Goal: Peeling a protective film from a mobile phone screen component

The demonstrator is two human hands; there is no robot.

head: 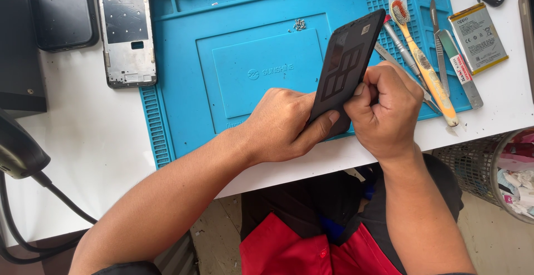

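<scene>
A black phone back cover is tilted up on its lower end over the blue work mat, its inner side with dark pads facing me. My left hand grips its lower left edge, thumb across the bottom. My right hand is closed on its lower right edge, fingers curled against the side. Whether the right hand also holds a small tool is hidden.
A silver phone frame and a black phone lie at the back left. A yellow-handled brush, tweezers and blades, and a flat battery lie right. Tiny screws sit on the mat. A mesh waste bin stands right.
</scene>
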